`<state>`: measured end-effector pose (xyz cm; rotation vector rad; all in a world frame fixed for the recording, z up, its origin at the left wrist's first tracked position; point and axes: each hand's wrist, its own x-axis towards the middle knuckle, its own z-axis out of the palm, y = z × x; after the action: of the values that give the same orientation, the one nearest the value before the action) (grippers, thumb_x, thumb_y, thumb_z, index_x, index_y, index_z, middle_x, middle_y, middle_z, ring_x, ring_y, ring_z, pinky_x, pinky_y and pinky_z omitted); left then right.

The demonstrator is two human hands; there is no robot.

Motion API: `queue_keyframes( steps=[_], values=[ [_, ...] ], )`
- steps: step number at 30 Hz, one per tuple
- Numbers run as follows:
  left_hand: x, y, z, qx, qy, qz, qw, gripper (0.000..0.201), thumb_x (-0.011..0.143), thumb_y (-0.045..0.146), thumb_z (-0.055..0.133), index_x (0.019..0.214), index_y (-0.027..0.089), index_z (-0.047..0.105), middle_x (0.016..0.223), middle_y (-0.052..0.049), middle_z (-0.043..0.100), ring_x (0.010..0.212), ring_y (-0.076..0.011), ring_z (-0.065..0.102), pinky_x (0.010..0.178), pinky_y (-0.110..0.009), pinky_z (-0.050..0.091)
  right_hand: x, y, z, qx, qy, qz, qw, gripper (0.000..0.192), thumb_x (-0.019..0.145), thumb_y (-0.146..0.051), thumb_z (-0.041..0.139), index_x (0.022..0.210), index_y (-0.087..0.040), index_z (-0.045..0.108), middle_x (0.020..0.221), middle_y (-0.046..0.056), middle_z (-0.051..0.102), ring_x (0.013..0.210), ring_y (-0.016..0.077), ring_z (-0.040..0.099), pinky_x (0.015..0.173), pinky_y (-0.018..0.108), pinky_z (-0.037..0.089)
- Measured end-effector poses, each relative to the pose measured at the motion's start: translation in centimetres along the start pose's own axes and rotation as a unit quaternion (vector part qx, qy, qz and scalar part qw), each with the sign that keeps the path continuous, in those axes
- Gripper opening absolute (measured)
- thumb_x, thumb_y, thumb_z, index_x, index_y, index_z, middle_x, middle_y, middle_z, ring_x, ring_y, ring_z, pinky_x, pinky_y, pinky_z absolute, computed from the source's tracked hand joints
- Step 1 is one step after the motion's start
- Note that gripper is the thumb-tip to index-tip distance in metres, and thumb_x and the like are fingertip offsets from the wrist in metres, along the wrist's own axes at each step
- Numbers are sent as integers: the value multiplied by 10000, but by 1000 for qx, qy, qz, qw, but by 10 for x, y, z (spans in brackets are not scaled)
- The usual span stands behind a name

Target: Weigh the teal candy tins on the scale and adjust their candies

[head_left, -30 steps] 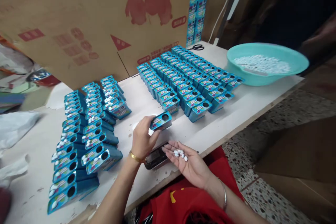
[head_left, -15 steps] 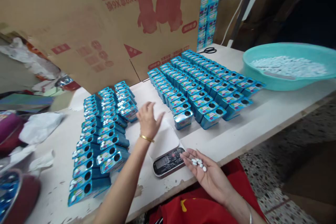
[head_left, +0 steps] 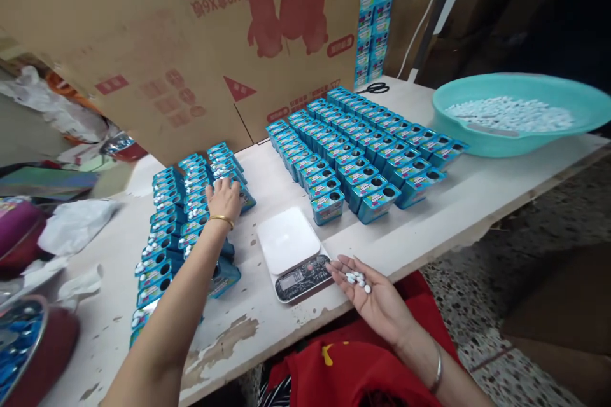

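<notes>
My left hand (head_left: 224, 201), with a gold bangle at its wrist, is over the near end of a row of blue boxes (head_left: 245, 198) on the left. Its fingers bend down over a box there; the fingertips and thumb are partly hidden. Palm up and cupped, my right hand (head_left: 370, 302) carries several white tablets (head_left: 358, 280). Its fingertips are beside the display of a white kitchen scale (head_left: 289, 243), whose plate is bare. Many boxes in the left group have white tablets lying on their tops next to round dark holes.
Rows of blue boxes with round holes (head_left: 353, 159) stand right of the scale. A turquoise basin (head_left: 510, 143) of white tablets is at the far right. Behind are a large carton (head_left: 214, 63), black scissors (head_left: 376, 88) and stacked blue boxes (head_left: 372, 25). A red tub (head_left: 62, 337) sits front left.
My left hand has moved left from above the scale to the left group of boxes, its spread fingers now bent over one. My right hand still holds the tablets beside the scale.
</notes>
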<state>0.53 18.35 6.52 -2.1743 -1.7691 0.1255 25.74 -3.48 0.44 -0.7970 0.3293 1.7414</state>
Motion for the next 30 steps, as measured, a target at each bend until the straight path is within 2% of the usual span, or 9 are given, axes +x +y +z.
queue_keyframes(
  steps=[5,9,12,14,17,20,23,26,30],
  values=[
    [0,1,-5,-1,-8,17,1000,238,847,247,418,914,193,640,1232,-127,485,1206,-311,364,989,-494,261,-1,-5,-6,0,-8,-11,1000,152,874,-101,516,896,-61,661,928,144,708,935,209,690,860,294,570],
    [-15,12,-40,-7,11,53,999,261,886,302,386,959,186,608,1169,-109,518,1098,-284,472,904,-430,356,6,-16,-11,9,-15,-38,999,126,857,-111,545,883,-73,662,916,131,710,915,202,694,841,289,577],
    [-33,32,-71,-23,-19,118,993,251,904,323,388,940,179,591,1074,-87,547,894,-231,565,726,-344,411,15,-22,-13,7,-18,-51,999,108,838,-107,566,875,-79,663,923,129,710,930,203,691,846,289,574],
    [-43,50,-81,-29,-50,165,985,230,903,326,415,909,181,593,1030,-74,558,830,-216,582,673,-326,408,19,-23,-13,2,-19,-52,998,117,846,-117,557,878,-81,663,933,134,710,943,204,687,854,292,570],
    [-52,74,-83,-29,-96,220,970,190,893,275,437,908,179,600,999,-74,571,806,-213,592,658,-323,404,21,-21,-10,1,-21,-47,999,134,865,-129,533,888,-88,658,935,125,711,953,193,684,854,286,569],
    [-53,82,-83,-40,-117,233,965,166,881,249,461,950,171,590,1003,-85,578,827,-223,590,678,-332,414,16,-19,-7,-1,-9,-37,999,163,888,-122,493,887,-81,651,921,129,712,939,194,688,852,292,569],
    [-59,83,-92,-90,-54,227,968,221,848,296,546,1021,159,558,1066,-105,564,941,-256,555,769,-364,427,7,-18,-4,6,0,-28,1000,195,902,-117,461,908,-61,647,938,155,707,940,205,688,849,297,567],
    [-86,96,-96,-187,-4,259,948,228,867,293,529,1050,157,524,1068,-100,549,957,-231,528,807,-356,438,-1,-14,-2,16,-16,-10,1000,225,922,-151,441,940,-60,646,980,160,702,968,204,680,840,294,568],
    [-140,143,-75,-287,-84,332,895,166,885,228,489,1035,161,507,1012,-75,545,869,-174,534,736,-290,478,-9,-4,-3,28,-48,15,998,246,942,-196,434,906,-103,659,863,77,720,762,141,698,738,263,588]
  ],
)
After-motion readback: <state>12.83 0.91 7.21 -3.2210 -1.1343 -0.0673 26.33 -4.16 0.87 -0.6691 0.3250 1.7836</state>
